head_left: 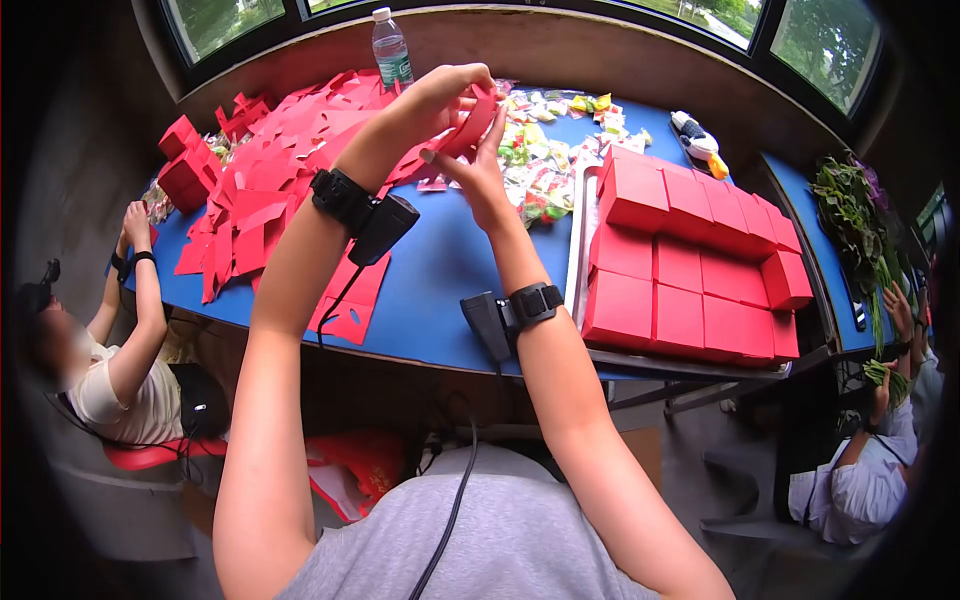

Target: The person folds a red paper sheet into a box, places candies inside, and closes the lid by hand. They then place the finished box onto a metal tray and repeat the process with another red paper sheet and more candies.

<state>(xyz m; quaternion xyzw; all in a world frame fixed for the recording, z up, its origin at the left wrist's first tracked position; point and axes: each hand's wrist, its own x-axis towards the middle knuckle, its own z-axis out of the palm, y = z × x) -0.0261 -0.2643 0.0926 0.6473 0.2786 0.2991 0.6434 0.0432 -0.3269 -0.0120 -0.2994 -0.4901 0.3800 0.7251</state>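
My left hand (448,90) is raised over the table, its fingers bent around a partly folded red card box (472,124). Just below it, my right hand (482,178) steadies the same card, with thumb and fingers spread to either side of it. The card is seen edge-on and partly hidden by my fingers. Behind the hands lies a heap of small wrapped candies (540,150). Flat red card sheets (290,150) are piled to the left.
On the right, a white tray (578,250) holds stacked red boxes (680,265). A water bottle (391,52) stands by the window. At left, a co-worker (115,370) handles red card beside finished boxes (190,175). Another person (865,460) holds green stems at right.
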